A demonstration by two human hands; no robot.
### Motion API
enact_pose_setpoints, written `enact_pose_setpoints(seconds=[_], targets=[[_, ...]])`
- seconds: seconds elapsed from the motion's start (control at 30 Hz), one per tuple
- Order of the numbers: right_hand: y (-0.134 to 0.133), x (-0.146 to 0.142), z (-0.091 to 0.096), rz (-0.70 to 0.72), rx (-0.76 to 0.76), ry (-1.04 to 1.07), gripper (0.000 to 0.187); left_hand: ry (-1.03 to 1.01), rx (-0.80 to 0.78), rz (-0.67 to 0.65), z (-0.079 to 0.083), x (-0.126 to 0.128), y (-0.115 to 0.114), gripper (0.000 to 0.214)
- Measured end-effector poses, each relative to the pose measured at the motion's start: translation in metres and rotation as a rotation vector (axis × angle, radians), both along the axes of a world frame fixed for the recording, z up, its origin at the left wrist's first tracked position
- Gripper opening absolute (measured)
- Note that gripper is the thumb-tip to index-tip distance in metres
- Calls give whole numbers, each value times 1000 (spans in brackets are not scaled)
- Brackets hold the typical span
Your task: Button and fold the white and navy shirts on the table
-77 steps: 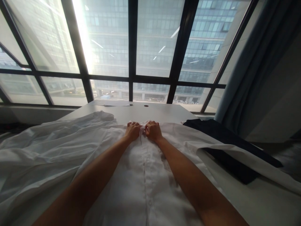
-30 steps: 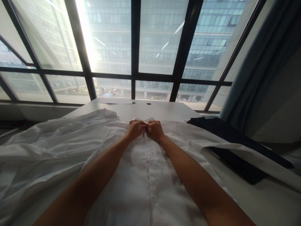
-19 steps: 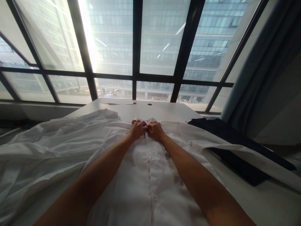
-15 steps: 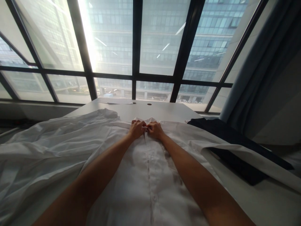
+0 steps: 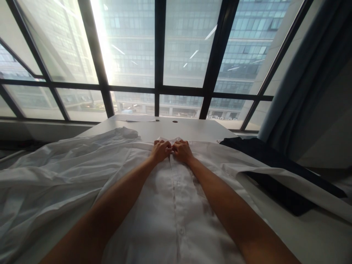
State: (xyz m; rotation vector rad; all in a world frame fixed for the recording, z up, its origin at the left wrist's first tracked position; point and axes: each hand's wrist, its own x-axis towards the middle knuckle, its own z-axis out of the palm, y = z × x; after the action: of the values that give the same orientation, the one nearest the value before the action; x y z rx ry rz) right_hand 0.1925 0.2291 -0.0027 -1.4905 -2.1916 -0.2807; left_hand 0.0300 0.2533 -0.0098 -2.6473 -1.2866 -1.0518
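A white button-up shirt (image 5: pixel 154 205) lies front side up on the white table (image 5: pixel 192 128), its collar toward the window and its sleeves spread to the sides. Close below the collar, my left hand (image 5: pixel 161 150) pinches one front edge of the shirt. Just beside it, almost touching, my right hand (image 5: pixel 182 151) pinches the other edge. Under the fingers the placket parts in a narrow gap. Farther down, the two fronts lie together, with a button (image 5: pixel 181 231) showing near the bottom. Whatever sits between the fingertips is too small to make out.
Another white garment (image 5: pixel 55 165) lies rumpled on the left. Dark folded cloth (image 5: pixel 291 198) lies on the right, partly under the shirt's sleeve. White paper (image 5: pixel 140 118) rests at the table's far edge by the window. A blue-grey curtain (image 5: pixel 291 80) hangs at right.
My right hand's fingers have shifted slightly at the placket. My left hand and the shirt stay almost as they were.
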Motion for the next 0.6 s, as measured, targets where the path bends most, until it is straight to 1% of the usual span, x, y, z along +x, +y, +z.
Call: enact_pose_setpoints(seconds=[0.17, 0.27, 0.43, 0.6], targets=[[1, -3, -1, -22, -5, 32, 14, -20, 16, 55, -1, 2, 0, 8], [3, -3, -2, -38, -40, 69, 14, -37, 9, 75, -1, 2, -1, 9], [7, -3, -3, -63, -113, 119, 20, -42, -5, 38, 0, 3, 0, 8], [7, -2, -4, -55, -122, 136, 21, -40, -18, 25, -3, 2, 4, 9]])
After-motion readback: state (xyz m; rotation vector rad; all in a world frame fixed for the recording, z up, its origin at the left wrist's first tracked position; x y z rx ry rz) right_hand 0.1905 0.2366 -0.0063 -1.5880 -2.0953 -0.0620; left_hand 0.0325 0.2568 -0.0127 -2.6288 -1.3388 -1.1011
